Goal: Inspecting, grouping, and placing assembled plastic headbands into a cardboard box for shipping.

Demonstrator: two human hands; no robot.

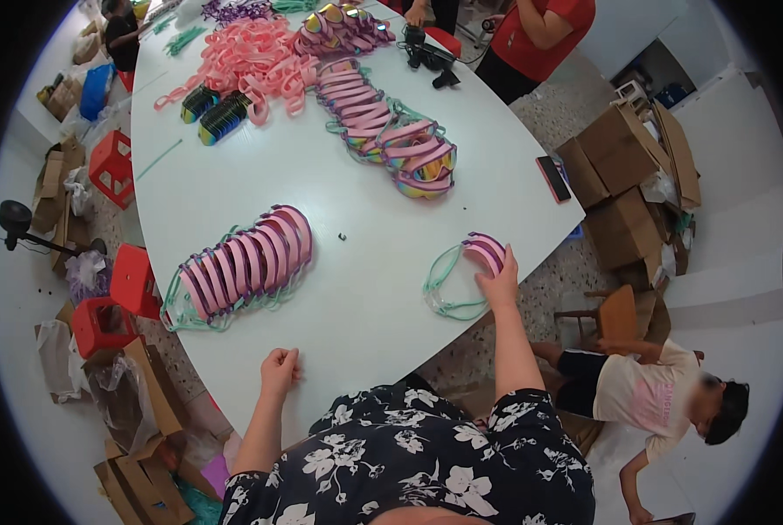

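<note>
red plastic stools at left, cardboard boxes, wooden chair at right

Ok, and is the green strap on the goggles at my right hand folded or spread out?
Spread out: the green strap makes an open loop beside the goggles at your right hand, white tabletop showing inside.

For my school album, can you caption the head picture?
Right hand on pink goggles, left hand curled, goggle rows across a white table.
</note>
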